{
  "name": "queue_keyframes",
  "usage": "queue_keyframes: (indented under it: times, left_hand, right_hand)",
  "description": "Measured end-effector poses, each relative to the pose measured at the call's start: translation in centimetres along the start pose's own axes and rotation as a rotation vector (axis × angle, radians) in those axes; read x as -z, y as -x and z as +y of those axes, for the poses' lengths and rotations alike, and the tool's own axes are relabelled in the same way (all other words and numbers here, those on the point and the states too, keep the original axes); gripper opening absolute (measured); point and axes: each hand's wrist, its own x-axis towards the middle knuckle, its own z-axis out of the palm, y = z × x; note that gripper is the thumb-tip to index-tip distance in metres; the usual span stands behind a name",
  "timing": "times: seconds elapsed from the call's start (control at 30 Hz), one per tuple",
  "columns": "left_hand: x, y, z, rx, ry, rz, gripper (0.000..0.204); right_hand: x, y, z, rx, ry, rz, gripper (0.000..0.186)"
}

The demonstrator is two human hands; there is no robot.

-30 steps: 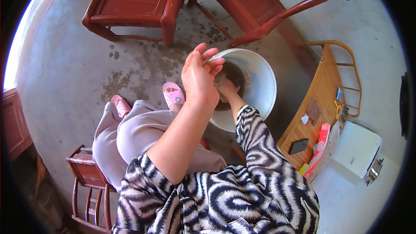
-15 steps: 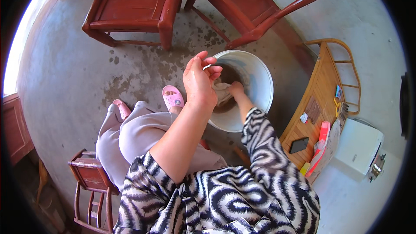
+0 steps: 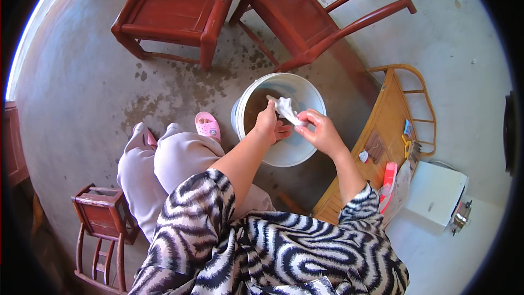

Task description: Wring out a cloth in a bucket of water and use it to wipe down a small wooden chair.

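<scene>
Over a white bucket (image 3: pixel 289 155) with brownish water in it, I have a small, bunched white cloth (image 3: pixel 285 108) between my hands. My right hand (image 3: pixel 323 134) pinches the cloth's lower end with thumb and fingertips. At its upper left end, the cloth meets the thumb of my left hand (image 3: pixel 266 123), which seems to grip it there. The other fingers of that hand curl loosely below, above the bucket's mouth. Folds of the cloth hide the exact hold.
Two red wooden chairs (image 3: pixel 169 8) (image 3: pixel 295 19) stand beyond the bucket on a wet-spotted floor. To the right is a bamboo bench (image 3: pixel 376 114) with small items, beside a white box (image 3: pixel 436 188). A small red chair (image 3: pixel 101 213) stands at lower left.
My right hand has come up out of the bucket, and the cloth is now above the water between both hands. My left hand has lowered toward it. The view has shifted slightly.
</scene>
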Motion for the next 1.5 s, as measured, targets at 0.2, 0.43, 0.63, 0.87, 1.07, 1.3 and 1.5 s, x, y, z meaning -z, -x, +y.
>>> queue_keyframes:
  times: [0.2, 0.43, 0.63, 0.87, 1.07, 1.3, 1.5]
  left_hand:
    - [-1.6, -0.2, -0.9, -0.082, -0.092, -0.035, 0.041]
    - [-2.1, 1.7, -0.7, -0.069, -0.290, -0.234, 0.053]
    - [-2.4, 2.6, -1.7, -0.059, -0.245, -0.395, 0.038]
    - [-2.2, 2.5, -0.9, 0.094, -0.271, -0.570, 0.031]
    - [-2.6, 2.9, -0.3, 0.002, -0.421, -0.485, 0.031]
    - [-2.2, 2.5, -0.9, -0.412, -1.051, -0.257, 0.031]
    - [-2.1, 1.4, -2.9, -0.746, -1.389, 0.021, 0.028]
  right_hand:
    - [1.2, 1.3, 0.1, 0.050, -0.352, -0.184, 0.011]
    - [-1.4, -3.4, 7.4, -0.189, -0.831, 0.324, 0.014]
    - [-5.1, -2.4, 4.3, -0.264, -1.552, 0.059, 0.036]
    - [-2.9, -3.0, 6.2, -0.131, -1.619, 0.137, 0.047]
    - [-0.9, -4.0, 6.2, -0.136, -1.489, -0.027, 0.036]
    - [-2.0, -4.6, 4.5, -0.442, -1.282, 0.203, 0.036]
    - [-3.5, -5.0, 4.6, -0.517, -1.171, 0.505, 0.040]
